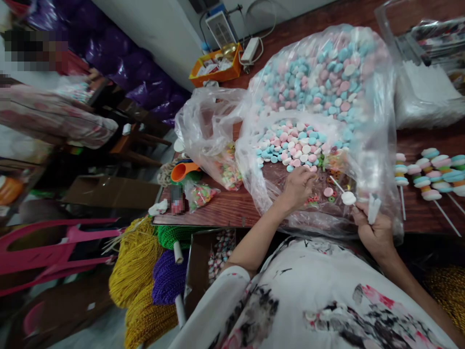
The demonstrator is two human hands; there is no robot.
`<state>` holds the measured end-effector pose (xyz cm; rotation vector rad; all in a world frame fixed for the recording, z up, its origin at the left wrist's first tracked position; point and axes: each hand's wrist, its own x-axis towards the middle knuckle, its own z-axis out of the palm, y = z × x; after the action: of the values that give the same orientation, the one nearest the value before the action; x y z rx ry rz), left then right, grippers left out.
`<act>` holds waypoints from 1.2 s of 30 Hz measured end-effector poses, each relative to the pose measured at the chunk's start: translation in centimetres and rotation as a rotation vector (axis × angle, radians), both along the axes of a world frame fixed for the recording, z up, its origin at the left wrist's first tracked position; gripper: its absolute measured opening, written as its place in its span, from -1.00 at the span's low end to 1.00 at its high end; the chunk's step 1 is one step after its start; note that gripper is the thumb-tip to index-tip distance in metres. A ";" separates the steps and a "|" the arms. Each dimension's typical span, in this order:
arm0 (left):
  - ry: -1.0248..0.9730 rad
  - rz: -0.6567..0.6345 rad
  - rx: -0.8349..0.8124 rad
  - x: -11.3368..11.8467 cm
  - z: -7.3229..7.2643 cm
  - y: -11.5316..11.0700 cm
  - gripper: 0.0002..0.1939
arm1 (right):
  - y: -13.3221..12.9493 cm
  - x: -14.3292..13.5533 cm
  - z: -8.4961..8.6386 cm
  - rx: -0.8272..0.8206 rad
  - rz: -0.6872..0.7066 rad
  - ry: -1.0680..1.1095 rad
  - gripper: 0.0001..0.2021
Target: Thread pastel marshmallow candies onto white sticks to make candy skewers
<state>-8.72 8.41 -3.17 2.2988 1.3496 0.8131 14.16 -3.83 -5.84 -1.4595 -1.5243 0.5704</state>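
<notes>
My right hand point(377, 233) pinches a white stick point(337, 184) by its near end; a white round candy piece point(348, 198) is threaded on it by the fingertips. A bundle of white sticks point(373, 208) juts up between the same hand's fingers. My left hand point(300, 188) is at the near edge of the candy pile point(298, 143), fingers curled together; what they hold, if anything, is hidden. Pink, blue and white pieces spill from a large clear plastic bag point(316, 72). Small coloured rings point(313, 199) and a pink piece point(328, 192) lie between my hands.
Candy skewers point(432, 174) lie at the right. Left of the big bag are a smaller clear bag point(227, 165), an orange cup point(184, 171) and an orange tray point(214, 68). Yarn bundles point(134, 261) and a pink chair point(54, 247) stand below left. Another person sits far left.
</notes>
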 end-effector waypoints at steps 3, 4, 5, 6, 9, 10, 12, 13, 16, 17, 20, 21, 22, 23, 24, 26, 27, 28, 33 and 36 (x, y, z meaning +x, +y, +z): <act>0.234 -0.082 0.021 0.9 0.2 0.0 -0.78 | 0.2 -0.2 0.0 -0.006 -0.047 -0.016 -0.76; 0.314 -0.133 0.011 1.4 0.3 0.1 -0.79 | 0.3 -0.2 0.0 -0.008 -0.053 -0.027 -0.76; 0.382 -0.177 0.001 1.9 0.3 0.2 -0.79 | 0.3 -0.2 0.1 -0.010 -0.054 -0.038 -0.76; 0.431 -0.208 -0.007 2.4 0.4 0.3 -0.79 | 0.3 -0.2 0.2 -0.009 -0.055 -0.047 -0.77; 0.454 -0.226 -0.050 3.1 0.4 0.9 -0.78 | 0.0 0.1 0.5 -0.007 -0.027 -0.055 -0.79; 0.422 -0.214 -0.079 3.2 0.5 1.2 -0.78 | -0.1 0.2 0.5 -0.013 -0.010 -0.055 -0.79; 0.288 -0.178 -0.164 3.0 0.5 1.7 -0.80 | -0.2 0.4 0.4 -0.023 0.017 -0.050 -0.80; 0.173 -0.151 -0.224 2.8 0.6 1.9 -0.81 | -0.3 0.5 0.4 -0.023 0.021 -0.045 -0.81; -0.377 -0.037 -0.505 1.9 0.9 1.9 -0.89 | -0.4 0.3 0.6 -0.016 0.034 -0.015 -0.83; -0.586 0.004 -0.617 1.6 1.0 1.6 -0.88 | -0.4 0.2 0.7 -0.013 0.046 -0.007 -0.84; -1.058 0.124 -0.881 0.9 1.4 0.3 -0.68 | -0.2 -0.1 1.1 0.017 0.098 -0.016 -0.85; -1.144 0.158 -0.934 0.8 1.6 -0.2 -0.62 | 0.0 -0.3 1.2 0.037 0.107 -0.029 -0.84; -1.203 0.191 -0.971 0.8 1.8 -0.7 -0.59 | 0.1 -0.4 1.3 0.057 0.115 -0.044 -0.82; -1.243 0.214 -1.001 0.8 2.0 -1.1 -0.57 | 0.3 -0.6 1.4 0.074 0.126 -0.060 -0.80; -1.273 0.230 -1.022 0.8 2.3 -1.6 -0.55 | 0.4 -0.7 1.5 0.088 0.139 -0.076 -0.78; -1.319 0.245 -1.039 0.9 2.8 -2.3 -0.55 | 0.6 -1.0 1.6 0.100 0.169 -0.112 -0.76; -1.331 0.246 -1.043 0.9 3.0 -2.6 -0.54 | 0.7 -1.1 1.6 0.097 0.180 -0.132 -0.75; -1.334 0.244 -1.043 0.9 3.1 -2.9 -0.53 | 0.8 -1.2 1.6 0.091 0.184 -0.150 -0.75; -1.222 0.241 -0.822 0.2 2.7 -3.9 -0.59 | 0.6 -1.1 1.8 0.073 0.165 -0.242 -0.71; -1.111 0.219 -0.609 -0.3 2.0 -4.3 -0.68 | 0.5 -0.9 2.2 0.043 0.225 -0.355 -0.68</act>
<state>-9.05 4.16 -1.12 0.9365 1.0587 1.2416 13.23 -3.29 -3.65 -1.4185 -1.9838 0.4202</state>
